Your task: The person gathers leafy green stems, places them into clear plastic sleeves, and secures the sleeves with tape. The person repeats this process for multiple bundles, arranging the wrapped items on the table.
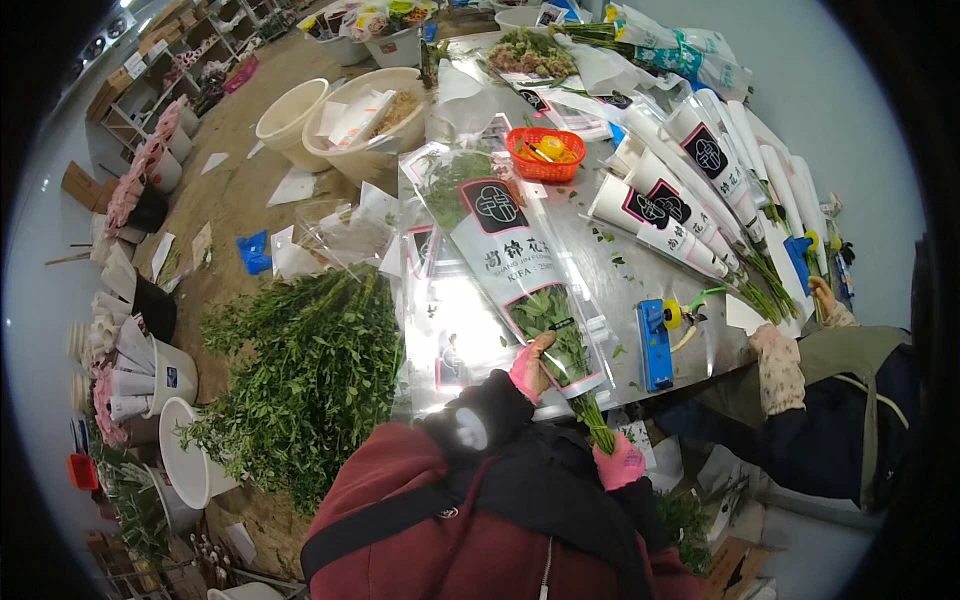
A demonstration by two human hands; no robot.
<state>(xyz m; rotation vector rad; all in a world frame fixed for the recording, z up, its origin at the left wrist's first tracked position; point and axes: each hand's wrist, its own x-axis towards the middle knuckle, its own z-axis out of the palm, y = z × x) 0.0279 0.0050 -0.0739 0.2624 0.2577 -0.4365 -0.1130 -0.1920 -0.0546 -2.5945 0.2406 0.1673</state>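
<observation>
A bunch of leafy green stems (pixel 541 315) lies inside a printed plastic flower sleeve (pixel 506 225) on the metal table (pixel 622 300). My left hand (pixel 534 366), in a pink glove with bare-looking fingers, grips the sleeve around the stems near its narrow end. Below the sleeve's end, my right hand (pixel 619 460), in a pink glove, is closed around the bare stem ends. More flat plastic sleeves lie under and beside the bunch. A blue tape dispenser (pixel 655 345) with a yellow roll stands to the right. A red plastic basket (pixel 545 154) sits beyond the sleeve's wide end.
Loose greenery (pixel 307 375) is heaped left of the table. Wrapped bouquets (pixel 675 217) lie along the right side. A co-worker's hands and sleeves (pixel 780 367) are at the right, by another blue dispenser (pixel 798 259). Large cream tubs (pixel 367 127) stand beyond the table's left edge.
</observation>
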